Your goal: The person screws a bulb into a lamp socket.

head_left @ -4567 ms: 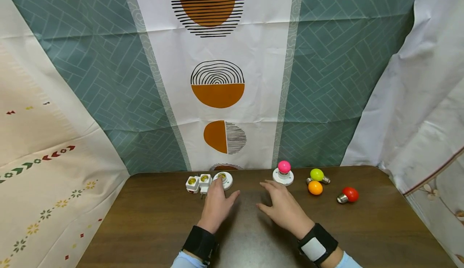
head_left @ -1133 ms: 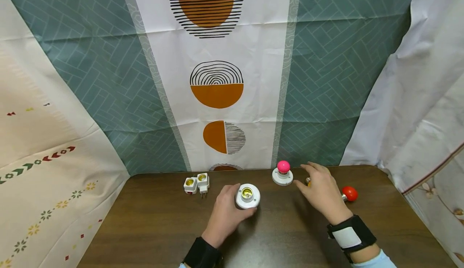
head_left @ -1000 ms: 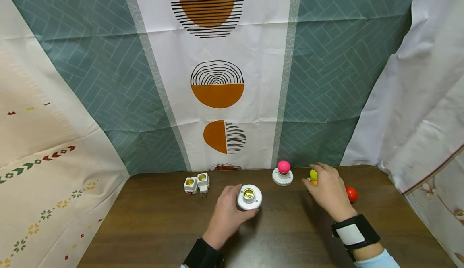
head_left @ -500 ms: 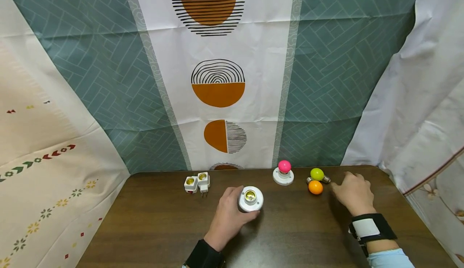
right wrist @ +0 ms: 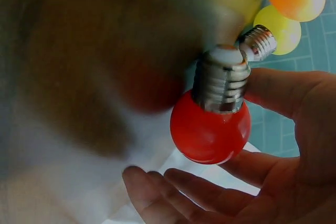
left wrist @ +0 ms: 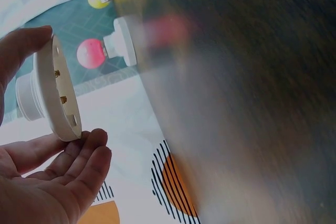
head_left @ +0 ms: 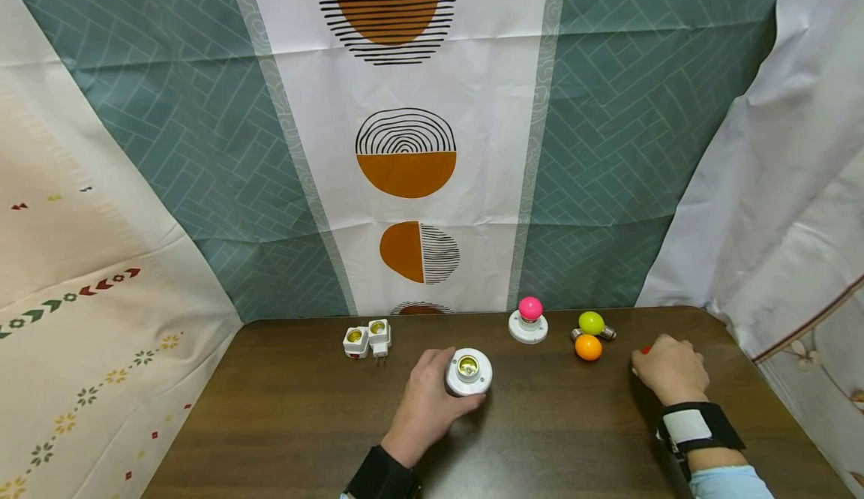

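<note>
My left hand [head_left: 420, 413] grips a round white lamp holder [head_left: 478, 385] by its rim, thumb on one side and fingers on the other. Its brass-lined socket faces up in the head view; the left wrist view shows the hollow underside [left wrist: 65, 87], held off the table. At the right, my right hand [head_left: 671, 373] has thumb and index finger about a red light bulb [right wrist: 209, 132]. The bulb's silver screw base points away from the palm, and the other fingers stay loosely spread. From the head, the hand hides most of this bulb.
A pink bulb [head_left: 529, 308] sits in another white holder [head_left: 529, 332] at the back. Right of it lie a green bulb [head_left: 592, 323] and an orange bulb [head_left: 588, 347]. Two white plug-in sockets [head_left: 367, 339] stand back left. Curtains hang behind the table [head_left: 283, 409].
My left hand took the round holder from beside the plug-in sockets and brought it toward the middle. My right hand moved right, past the green and orange bulbs, and closed on the red bulb.
</note>
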Demonstrator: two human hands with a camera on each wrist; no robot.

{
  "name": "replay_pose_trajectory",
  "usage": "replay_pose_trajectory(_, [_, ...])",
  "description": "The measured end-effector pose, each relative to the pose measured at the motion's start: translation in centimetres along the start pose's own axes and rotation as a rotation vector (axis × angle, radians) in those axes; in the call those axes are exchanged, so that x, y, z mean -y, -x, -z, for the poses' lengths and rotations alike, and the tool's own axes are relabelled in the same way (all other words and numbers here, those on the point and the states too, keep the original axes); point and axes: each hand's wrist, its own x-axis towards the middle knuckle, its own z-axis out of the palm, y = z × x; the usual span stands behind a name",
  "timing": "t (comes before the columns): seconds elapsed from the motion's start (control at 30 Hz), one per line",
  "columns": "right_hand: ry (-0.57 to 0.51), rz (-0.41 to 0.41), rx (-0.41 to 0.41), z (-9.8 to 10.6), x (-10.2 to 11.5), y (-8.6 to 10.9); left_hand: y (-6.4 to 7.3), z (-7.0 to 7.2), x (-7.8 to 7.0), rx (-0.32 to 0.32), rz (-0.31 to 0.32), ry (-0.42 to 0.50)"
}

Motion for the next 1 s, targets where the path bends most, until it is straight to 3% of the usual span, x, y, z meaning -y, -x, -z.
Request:
replay_pose_trajectory(0.33, [0.003,0.024,0.045,0.1,-0.3,0.3,0.1,0.1,0.0,0.018,0.02,0.006])
replay_pose_trajectory(0.53, [-0.016,0.084,0.005,0.2,-0.1,0.5,0.1,0.2,0.1,0.008,0.008,0.008])
replay_pose_trajectory(0.7, [-0.047,0.147,-0.079,0.3,0.6,1.0,0.1,0.3,0.1,-0.003,0.006,0.013])
replay_pose_trajectory(1.0, [-0.133,0.283,-0.325,1.3,3.9,2.1,0.2,0.4,0.4,-0.002,-0.005,0.03])
